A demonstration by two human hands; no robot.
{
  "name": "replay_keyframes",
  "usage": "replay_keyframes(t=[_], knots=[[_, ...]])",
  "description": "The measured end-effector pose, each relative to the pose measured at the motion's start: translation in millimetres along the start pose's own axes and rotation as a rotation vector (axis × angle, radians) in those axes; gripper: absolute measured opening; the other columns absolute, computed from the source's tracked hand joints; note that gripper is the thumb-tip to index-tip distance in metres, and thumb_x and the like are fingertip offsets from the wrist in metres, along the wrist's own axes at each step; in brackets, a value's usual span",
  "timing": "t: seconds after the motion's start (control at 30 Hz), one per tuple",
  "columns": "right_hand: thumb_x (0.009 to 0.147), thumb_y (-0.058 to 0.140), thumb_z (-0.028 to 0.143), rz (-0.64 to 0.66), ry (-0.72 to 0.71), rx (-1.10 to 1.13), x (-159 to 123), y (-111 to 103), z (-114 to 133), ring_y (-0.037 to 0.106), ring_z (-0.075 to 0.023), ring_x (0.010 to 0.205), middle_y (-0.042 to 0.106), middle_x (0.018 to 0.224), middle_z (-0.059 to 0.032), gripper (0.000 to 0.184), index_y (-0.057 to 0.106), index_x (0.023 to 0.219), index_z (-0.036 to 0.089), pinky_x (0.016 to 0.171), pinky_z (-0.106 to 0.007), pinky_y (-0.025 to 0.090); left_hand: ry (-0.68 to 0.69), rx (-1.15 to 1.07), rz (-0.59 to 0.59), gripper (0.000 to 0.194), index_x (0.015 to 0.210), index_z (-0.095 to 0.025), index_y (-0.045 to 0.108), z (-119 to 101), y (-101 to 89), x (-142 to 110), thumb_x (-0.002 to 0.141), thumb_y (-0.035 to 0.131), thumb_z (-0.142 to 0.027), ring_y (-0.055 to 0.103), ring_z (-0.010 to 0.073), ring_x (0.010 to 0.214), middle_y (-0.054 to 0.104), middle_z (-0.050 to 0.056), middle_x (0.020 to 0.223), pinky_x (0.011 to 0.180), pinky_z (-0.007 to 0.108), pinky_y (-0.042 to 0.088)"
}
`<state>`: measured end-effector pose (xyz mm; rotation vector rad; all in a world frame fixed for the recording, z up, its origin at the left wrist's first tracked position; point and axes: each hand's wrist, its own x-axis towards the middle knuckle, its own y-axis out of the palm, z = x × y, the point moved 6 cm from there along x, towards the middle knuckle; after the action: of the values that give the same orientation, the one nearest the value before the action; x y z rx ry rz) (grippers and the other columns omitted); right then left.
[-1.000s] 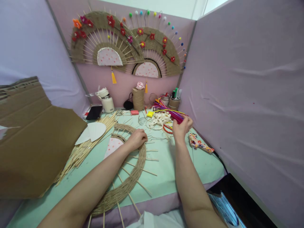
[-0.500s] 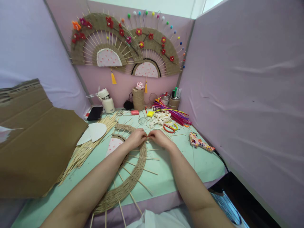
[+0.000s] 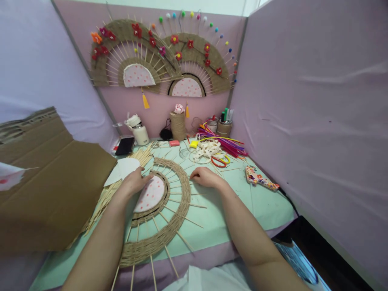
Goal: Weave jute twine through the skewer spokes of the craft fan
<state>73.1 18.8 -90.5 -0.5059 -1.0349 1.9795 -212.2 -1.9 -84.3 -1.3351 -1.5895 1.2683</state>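
A half-round woven jute fan (image 3: 178, 202) with wooden skewer spokes lies on the green table (image 3: 266, 210); its centre is a pink dotted semicircle (image 3: 151, 194). My left hand (image 3: 133, 182) rests on the left edge of that pink centre, fingers bent and lying on it. My right hand (image 3: 204, 177) sits at the fan's outer right rim, fingers curled down onto the skewer tips; what they pinch, if anything, is hidden.
A large cardboard sheet (image 3: 45, 186) leans at the left. Loose skewers (image 3: 121, 182) and white paper semicircles (image 3: 125, 167) lie beside the fan. Behind are pipe cleaners (image 3: 224, 143), scissors (image 3: 220, 161), a twine spool (image 3: 178, 125), a phone (image 3: 125, 145) and a patterned glue gun (image 3: 260, 180).
My right hand left the pipe cleaners and came to the fan's rim. My left hand slid from the rim leftward onto the pink centre. The view shifted, showing more of the fan.
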Motion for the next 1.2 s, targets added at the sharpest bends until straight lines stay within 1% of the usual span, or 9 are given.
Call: replay_keyframes(t=[0.1,0.27,0.43,0.5,0.6,0.77,0.87,1.03,1.2], knots=[[0.079,0.05,0.01,0.039,0.01,-0.013,-0.7,2.5,1.7,0.066,-0.0168,0.088,0.075,0.096,-0.0044,0.031,0.076,0.093,0.018,0.079,-0.022,0.045,-0.021,-0.074,0.047,0.071,0.13,-0.011,0.048,-5.7,8.8,-2.4,0.077,0.054,-0.059,0.065,0.033,0.096,0.067,0.02,0.111,0.08,0.038,0.045],[0.079,0.05,0.011,0.054,-0.003,-0.035,0.9,6.5,1.3,0.066,-0.0169,0.088,0.075,0.096,-0.0044,0.031,0.076,0.093,0.019,0.077,-0.021,0.045,-0.102,-0.329,0.056,0.073,0.118,-0.011,0.055,-5.9,5.3,-4.7,0.06,0.074,-0.052,0.068,0.0302,0.079,0.072,0.014,0.087,0.064,0.033,0.046],[0.077,0.05,0.01,0.037,-0.018,-0.039,1.6,6.1,0.8,0.065,-0.0169,0.084,0.075,0.092,-0.0043,0.03,0.076,0.09,0.019,0.076,-0.022,0.044,-0.189,-0.948,0.4,0.034,0.083,-0.014,0.063,-19.9,21.3,-16.4,0.062,0.08,-0.034,0.065,0.0193,0.057,0.07,0.007,0.069,0.05,0.026,0.048],[0.077,0.05,0.009,0.029,-0.022,-0.04,1.1,4.7,1.1,0.065,-0.0172,0.083,0.075,0.091,-0.0045,0.03,0.076,0.089,0.019,0.075,-0.023,0.044,-0.202,-1.125,0.436,0.022,0.074,-0.014,0.06,-25.7,23.6,-17.8,0.065,0.078,-0.024,0.064,0.0166,0.053,0.069,0.005,0.064,0.051,0.024,0.05],[0.077,0.05,0.008,-0.043,-0.033,-0.038,0.3,-1.8,2.0,0.064,-0.0174,0.083,0.074,0.092,-0.0057,0.029,0.075,0.088,0.017,0.075,-0.024,0.043,-0.207,-1.24,0.402,0.014,0.071,-0.015,0.059,-24.7,21.3,-15.0,0.071,0.072,-0.014,0.064,0.0152,0.049,0.068,0.004,0.06,0.048,0.023,0.051],[0.082,0.053,0.01,-0.355,-0.074,-0.015,-3.4,-24.5,5.0,0.06,-0.0169,0.084,0.07,0.089,-0.007,0.021,0.073,0.088,0.016,0.078,-0.027,0.042,-0.202,-1.305,0.313,0.007,0.072,-0.012,0.06,-10.3,8.5,-9.0,0.078,0.062,-0.01,0.064,0.0159,0.047,0.069,0.006,0.059,0.046,0.023,0.052],[0.084,0.057,0.014,-0.464,-0.123,-0.011,-6.3,-31.4,9.5,0.058,-0.0172,0.084,0.067,0.086,-0.0067,0.016,0.072,0.089,0.017,0.077,-0.029,0.041,-0.202,-1.342,0.256,0.009,0.072,-0.012,0.06,-5.5,3.5,-7.0,0.08,0.058,-0.009,0.064,0.0153,0.046,0.068,0.007,0.059,0.046,0.023,0.052],[0.086,0.059,0.016,-0.495,-0.21,-0.021,-7.9,-30.8,18.5,0.056,-0.0169,0.082,0.065,0.083,-0.0059,0.015,0.073,0.092,0.018,0.076,-0.029,0.039,-0.187,-1.368,0.194,0.011,0.071,-0.012,0.061,-5.7,0.7,-5.9,0.082,0.057,-0.009,0.064,0.0146,0.048,0.068,0.006,0.059,0.048,0.022,0.053],[0.087,0.055,0.013,-0.427,-0.21,0.02,-5.9,-27.2,17.2,0.057,-0.0169,0.082,0.066,0.085,-0.0065,0.021,0.073,0.096,0.019,0.076,-0.03,0.04,-0.184,-1.38,0.191,0.015,0.071,-0.011,0.062,-6.5,-1.8,-7.7,0.084,0.054,-0.008,0.064,0.0142,0.047,0.068,0.006,0.059,0.048,0.021,0.053]])
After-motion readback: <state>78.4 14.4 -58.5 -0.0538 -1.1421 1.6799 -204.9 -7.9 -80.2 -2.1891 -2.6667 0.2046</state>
